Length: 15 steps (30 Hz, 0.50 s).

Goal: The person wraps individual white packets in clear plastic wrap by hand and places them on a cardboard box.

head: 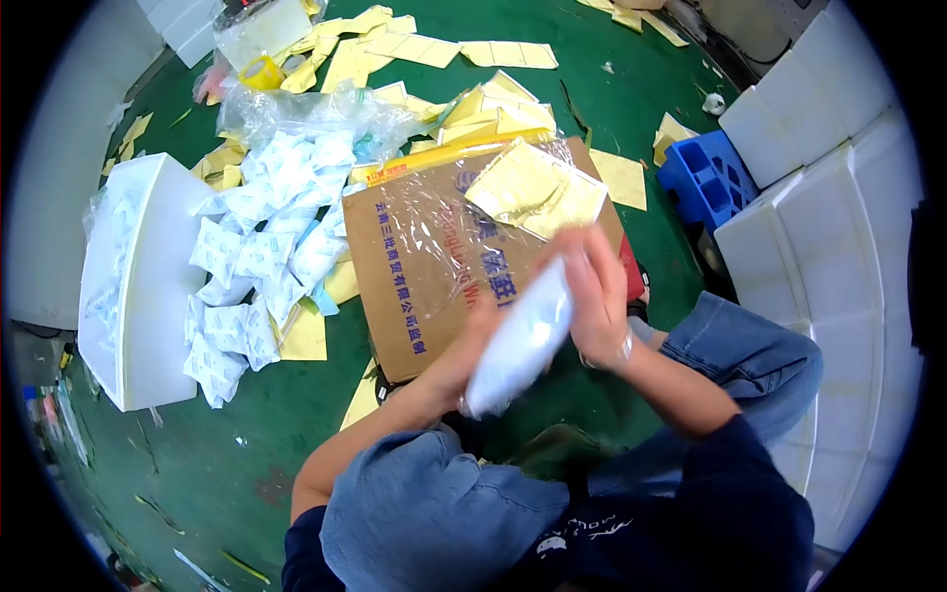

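Observation:
A plump white packet [524, 339], blurred and shiny, is held tilted between my two hands above the near edge of a printed cardboard box [403, 274]. My left hand [473, 344] grips its left side, with the fingers partly hidden behind it. Around the upper right end of the packet is my right hand [592, 296], blurred as well. Flat on the box lie a crumpled yellow paper sheet [544, 185] and some clear plastic film [422, 237]. Yellow tape or wrapping [459, 152] runs along the box's far edge.
Left of the box is a heap of white printed gel packs [266, 251]. Beyond it stands a white foam box [159, 288] with more packs inside. Yellow sheets [496, 111] litter the green floor [244, 444]. A blue plastic crate [706, 181] and stacked white foam boxes [836, 222] line the right.

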Motion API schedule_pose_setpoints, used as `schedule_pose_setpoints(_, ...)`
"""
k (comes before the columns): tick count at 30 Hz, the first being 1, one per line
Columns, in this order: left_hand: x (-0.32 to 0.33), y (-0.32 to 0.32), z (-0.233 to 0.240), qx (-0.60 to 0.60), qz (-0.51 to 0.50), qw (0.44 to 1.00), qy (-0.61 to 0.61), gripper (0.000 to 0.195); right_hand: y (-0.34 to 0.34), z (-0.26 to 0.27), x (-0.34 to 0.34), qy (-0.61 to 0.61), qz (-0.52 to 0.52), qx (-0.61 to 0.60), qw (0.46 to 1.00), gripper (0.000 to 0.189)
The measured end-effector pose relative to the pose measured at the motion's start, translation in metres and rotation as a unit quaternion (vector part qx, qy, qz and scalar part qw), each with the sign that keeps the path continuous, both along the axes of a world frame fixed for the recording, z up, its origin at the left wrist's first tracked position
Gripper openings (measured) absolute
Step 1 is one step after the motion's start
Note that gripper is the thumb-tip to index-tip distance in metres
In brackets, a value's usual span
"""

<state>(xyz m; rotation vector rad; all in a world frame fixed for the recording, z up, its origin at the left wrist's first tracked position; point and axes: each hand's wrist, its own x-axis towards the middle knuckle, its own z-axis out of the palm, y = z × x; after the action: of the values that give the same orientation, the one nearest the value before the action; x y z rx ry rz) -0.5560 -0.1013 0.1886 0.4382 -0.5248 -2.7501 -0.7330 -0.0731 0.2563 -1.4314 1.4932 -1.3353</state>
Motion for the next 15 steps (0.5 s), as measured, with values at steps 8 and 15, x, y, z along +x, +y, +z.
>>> schedule_pose_setpoints(8, 0.065, -0.037, 0.004, -0.372, 0.517, 0.648, -0.418, 0.047, -0.045, 0.007, 0.113, 0.289, 0.013, -0.099, 0.952, 0.05)
schedule_pose_setpoints(15, 0.085, -0.028, -0.03, -0.068, 0.428, 0.899, -0.06, 0.056, -0.043, 0.011, 0.168, 0.353, 0.215, -0.217, 0.884, 0.064)
